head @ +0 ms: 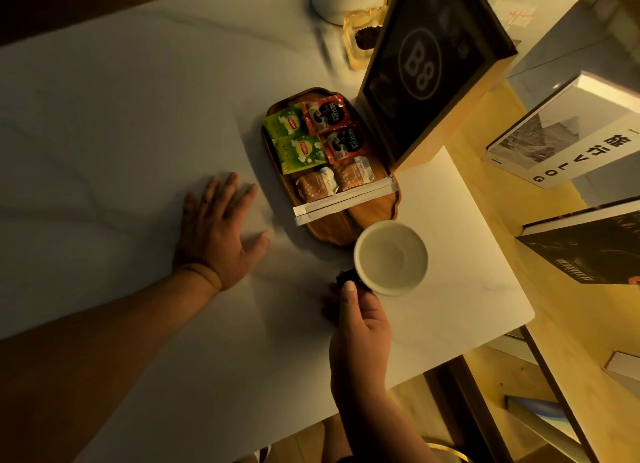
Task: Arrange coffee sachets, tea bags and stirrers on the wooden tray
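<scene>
Tray: we saw the wooden tray (367,216) lying on the white table (121,133), just beside a tall dark sign (426,67) that said B8
Tea bags: we saw two green tea bags (294,138) lying flat on the left side of the tray, one just below the other
Coffee: we saw two red coffee sachets (334,130) lying next to the tea bags, on the side by the sign
Brown packs: we saw two small brown packs (334,182) side by side under the green and red ones
Stirrers: we saw two stirrers (343,201) in white paper lying across the tray, with their left ends poking over its edge
Left hand: our left hand (218,237) lay flat on the table with the fingers spread wide and held nothing, near the tray but not touching it
Right hand: our right hand (360,320) held a white cup (391,258) by its dark handle, with the thumb on top
Cup: we saw it was empty and sat at the near end of the tray; we could not tell if it was touching the table
</scene>
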The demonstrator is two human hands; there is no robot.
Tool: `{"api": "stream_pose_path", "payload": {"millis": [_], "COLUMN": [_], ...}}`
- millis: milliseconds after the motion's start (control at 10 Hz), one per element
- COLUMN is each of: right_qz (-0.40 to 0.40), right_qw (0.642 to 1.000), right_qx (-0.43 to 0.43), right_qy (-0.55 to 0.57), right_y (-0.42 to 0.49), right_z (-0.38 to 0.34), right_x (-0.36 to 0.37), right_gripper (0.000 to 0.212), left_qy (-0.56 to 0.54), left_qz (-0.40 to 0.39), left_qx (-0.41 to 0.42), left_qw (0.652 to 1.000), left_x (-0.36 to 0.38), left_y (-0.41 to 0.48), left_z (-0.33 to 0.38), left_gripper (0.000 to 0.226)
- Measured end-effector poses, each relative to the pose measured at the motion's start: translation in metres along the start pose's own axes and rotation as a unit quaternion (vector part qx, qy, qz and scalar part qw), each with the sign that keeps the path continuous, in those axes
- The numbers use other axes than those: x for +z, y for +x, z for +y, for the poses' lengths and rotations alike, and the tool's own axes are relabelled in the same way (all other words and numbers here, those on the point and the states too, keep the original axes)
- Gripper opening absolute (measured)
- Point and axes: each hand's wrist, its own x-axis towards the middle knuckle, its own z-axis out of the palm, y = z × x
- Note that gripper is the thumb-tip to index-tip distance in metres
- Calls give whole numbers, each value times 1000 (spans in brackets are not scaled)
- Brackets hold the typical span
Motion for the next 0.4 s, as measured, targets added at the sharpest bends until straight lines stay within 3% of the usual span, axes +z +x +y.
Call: {"api": "stream_pose_path", "payload": {"millis": [200, 300, 400], "right_qz": [59, 84, 56], "right_qw": [997, 996, 996], "right_qx": [-13, 6, -32], "right_qy": [45, 16, -58], "right_y": [-7, -13, -25], "right_z": [4, 5, 6], "right_x": [13, 23, 17], "right_gripper": [15, 12, 11], "left_qy": [-34, -114, -145], "left_qz": [-13, -34, -53], "left_qx": [0, -16, -11], "left_qw": [999, 993, 988], "left_x": [-1, -23, -28], "left_y": [-5, -14, -63], "left_z": [0, -11, -26], "left_gripper": [82, 80, 80]}}
